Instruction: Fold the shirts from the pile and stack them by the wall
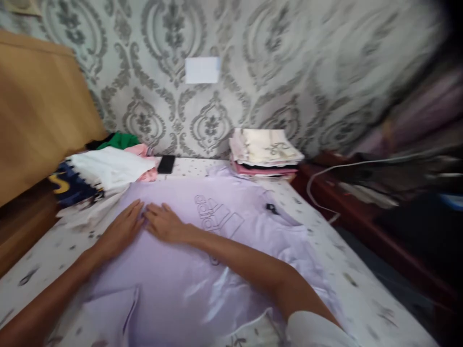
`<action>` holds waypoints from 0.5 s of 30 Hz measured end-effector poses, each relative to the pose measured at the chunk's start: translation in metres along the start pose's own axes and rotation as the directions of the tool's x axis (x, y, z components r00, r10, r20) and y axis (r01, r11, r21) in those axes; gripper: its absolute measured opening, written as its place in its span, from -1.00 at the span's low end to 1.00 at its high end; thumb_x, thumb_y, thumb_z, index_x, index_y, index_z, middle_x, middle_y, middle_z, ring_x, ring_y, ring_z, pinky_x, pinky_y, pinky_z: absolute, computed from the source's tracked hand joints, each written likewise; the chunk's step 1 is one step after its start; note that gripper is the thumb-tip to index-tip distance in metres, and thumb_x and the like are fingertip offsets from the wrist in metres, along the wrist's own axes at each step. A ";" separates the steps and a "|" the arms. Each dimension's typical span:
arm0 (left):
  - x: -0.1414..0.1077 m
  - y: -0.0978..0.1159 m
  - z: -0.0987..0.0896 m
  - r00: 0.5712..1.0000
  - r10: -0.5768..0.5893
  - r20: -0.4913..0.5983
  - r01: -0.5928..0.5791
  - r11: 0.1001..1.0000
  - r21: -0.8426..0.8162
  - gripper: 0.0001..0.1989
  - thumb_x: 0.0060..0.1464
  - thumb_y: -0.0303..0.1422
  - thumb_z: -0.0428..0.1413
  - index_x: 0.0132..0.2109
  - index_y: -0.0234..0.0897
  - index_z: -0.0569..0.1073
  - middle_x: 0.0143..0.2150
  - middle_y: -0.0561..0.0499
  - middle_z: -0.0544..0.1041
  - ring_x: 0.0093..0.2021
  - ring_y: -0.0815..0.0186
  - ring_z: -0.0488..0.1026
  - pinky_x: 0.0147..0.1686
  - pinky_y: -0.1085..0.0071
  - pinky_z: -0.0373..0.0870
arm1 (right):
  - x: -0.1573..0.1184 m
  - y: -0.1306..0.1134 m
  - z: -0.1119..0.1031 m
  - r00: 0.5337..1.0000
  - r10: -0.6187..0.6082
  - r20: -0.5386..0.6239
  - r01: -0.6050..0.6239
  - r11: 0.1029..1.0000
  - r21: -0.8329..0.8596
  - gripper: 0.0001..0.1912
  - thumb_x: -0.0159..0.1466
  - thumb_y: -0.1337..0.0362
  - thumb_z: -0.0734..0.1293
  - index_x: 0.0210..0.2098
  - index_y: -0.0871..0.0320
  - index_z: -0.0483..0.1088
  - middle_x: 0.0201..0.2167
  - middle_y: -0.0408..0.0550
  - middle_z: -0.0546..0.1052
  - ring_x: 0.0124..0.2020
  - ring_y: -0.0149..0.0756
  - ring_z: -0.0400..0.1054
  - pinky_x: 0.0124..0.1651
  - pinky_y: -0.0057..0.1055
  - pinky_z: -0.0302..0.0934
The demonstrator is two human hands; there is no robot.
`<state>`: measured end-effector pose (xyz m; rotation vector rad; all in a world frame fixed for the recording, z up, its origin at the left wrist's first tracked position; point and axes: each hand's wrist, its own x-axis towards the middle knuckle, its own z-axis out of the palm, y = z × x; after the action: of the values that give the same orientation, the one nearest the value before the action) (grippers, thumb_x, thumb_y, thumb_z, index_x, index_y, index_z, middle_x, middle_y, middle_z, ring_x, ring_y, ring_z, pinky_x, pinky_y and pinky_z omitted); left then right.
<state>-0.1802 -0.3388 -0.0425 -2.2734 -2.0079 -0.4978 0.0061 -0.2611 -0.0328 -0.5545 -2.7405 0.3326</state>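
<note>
A lavender T-shirt [162, 279] with an outlined adidas logo lies spread on the bed, its neckline toward the right and a sleeve at the near left. My left hand [125, 225] rests flat on the shirt's left edge, fingers stretched out. Beside it, my right hand [164, 224] also lies on the fabric with its fingers loosely extended; my right forearm crosses over part of the logo. The two sets of fingertips almost meet. Neither hand grips anything. Wrinkles run through the right and near parts of the shirt.
Loose clothes [112, 166] are heaped at the back left. A black phone [166, 164] lies beside them. A stack of folded clothes [265, 149] stands at the back right, near the patterned wall [213, 111]. A white cable [347, 164] hangs over dark red furniture [361, 217] at the right.
</note>
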 end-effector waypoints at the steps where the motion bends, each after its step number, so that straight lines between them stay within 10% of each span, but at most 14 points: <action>1: 0.006 -0.002 0.008 1.000 0.009 0.002 -0.008 1.000 -0.030 -0.39 0.30 -0.12 -0.23 0.34 -0.39 0.21 0.39 -0.26 0.26 0.37 0.06 0.23 0.34 0.11 0.18 | -0.011 0.006 -0.003 1.000 0.010 -0.001 -0.010 1.000 -0.014 -0.62 0.43 0.16 0.20 0.16 0.19 0.31 0.27 0.18 0.35 0.33 -0.10 0.15 0.34 -0.04 0.01; 7: 0.057 -0.014 0.030 0.997 -0.020 0.079 0.022 1.000 -0.015 -0.32 0.25 -0.04 -0.22 0.29 -0.44 0.29 0.35 -0.31 0.31 0.36 -0.05 0.24 0.31 0.00 0.20 | -0.082 0.101 -0.051 0.962 0.268 -0.053 -0.272 0.958 -0.094 -0.64 0.44 0.18 0.19 0.16 0.14 0.36 0.29 0.12 0.36 0.33 -0.16 0.18 0.35 -0.07 0.03; 15: 0.072 -0.022 0.026 0.986 -0.091 0.140 0.073 0.989 0.130 -0.25 0.23 -0.04 -0.29 0.31 -0.54 0.25 0.38 -0.35 0.26 0.42 -0.06 0.13 0.31 -0.02 0.16 | -0.186 0.219 -0.124 0.779 0.600 -0.184 -0.627 0.748 -0.218 -0.52 0.42 0.30 0.11 0.26 0.37 0.30 0.32 0.30 0.28 0.37 -0.05 0.12 0.38 -0.06 0.01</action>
<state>-0.1902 -0.2603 -0.0503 -2.2189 -2.1403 -0.2095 0.2857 -0.1210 -0.0306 -1.5196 -2.4326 0.0659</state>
